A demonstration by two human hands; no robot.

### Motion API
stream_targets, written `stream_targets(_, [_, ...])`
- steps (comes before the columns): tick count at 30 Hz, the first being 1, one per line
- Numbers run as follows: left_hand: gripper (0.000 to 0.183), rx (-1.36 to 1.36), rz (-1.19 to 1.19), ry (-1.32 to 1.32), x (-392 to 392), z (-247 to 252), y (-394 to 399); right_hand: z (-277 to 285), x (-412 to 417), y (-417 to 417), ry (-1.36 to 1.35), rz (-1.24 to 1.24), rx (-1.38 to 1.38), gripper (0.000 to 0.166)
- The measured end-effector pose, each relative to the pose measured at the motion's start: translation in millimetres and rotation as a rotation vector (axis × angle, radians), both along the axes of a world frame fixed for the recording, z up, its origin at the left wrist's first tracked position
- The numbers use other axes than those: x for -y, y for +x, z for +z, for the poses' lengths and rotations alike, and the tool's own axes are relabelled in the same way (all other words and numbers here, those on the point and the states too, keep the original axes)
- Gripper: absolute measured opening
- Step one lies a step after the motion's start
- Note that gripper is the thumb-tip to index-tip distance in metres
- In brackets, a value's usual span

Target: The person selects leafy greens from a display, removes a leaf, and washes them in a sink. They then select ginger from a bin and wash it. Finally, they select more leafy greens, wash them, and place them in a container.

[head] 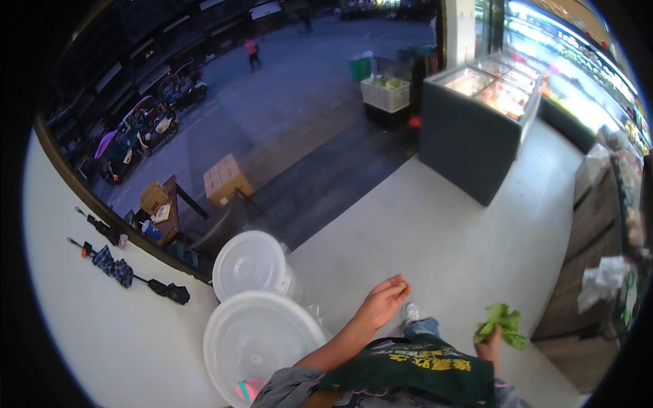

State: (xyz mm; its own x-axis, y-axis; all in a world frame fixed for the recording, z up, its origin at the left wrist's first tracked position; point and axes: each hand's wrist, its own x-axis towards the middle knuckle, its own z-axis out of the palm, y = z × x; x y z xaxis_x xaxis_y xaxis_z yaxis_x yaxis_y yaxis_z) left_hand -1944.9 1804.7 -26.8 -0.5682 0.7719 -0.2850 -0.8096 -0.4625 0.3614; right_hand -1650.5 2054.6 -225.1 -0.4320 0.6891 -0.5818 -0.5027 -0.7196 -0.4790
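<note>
My right hand [488, 348] is closed around a bunch of leafy green vegetable [502, 325], at the lower right above the pale floor. In front of my body, my left hand [385, 301] is raised with its thumb and fingers drawn together. A small yellowish spot shows at those fingertips, too small to tell whether it is a held thing. Below the left forearm stands a large round white plastic tub [224, 331] with a pink and green item [248, 389] low in it. I wear a dark green apron [423, 364] bearing yellow writing.
A lidded white bucket [250, 262] stands behind the tub. To the right runs a wooden display stand [586, 245] with plastic bags. Ahead are a glass-topped chest freezer [469, 137] and a lit refrigerated shelf [576, 76]. Umbrellas [120, 268] hang left; beyond the doorway sits a cardboard box [227, 181].
</note>
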Motion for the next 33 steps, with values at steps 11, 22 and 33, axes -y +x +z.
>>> stream_targets(11, [0.014, 0.161, 0.614, -0.392, 12, -46, -266, 110, -126, -565, 0.138, 0.822, -0.038, 0.031])
stream_targets(22, [0.014, -0.15, 0.683, -0.112, -109, 36, -735, 142, -182, -964, 0.051, 0.916, 0.114, 0.031])
stream_targets(33, [0.012, -0.019, 0.628, -0.274, -196, 8, -1134, 137, -272, -1383, 0.102, 0.693, -0.013, 0.038])
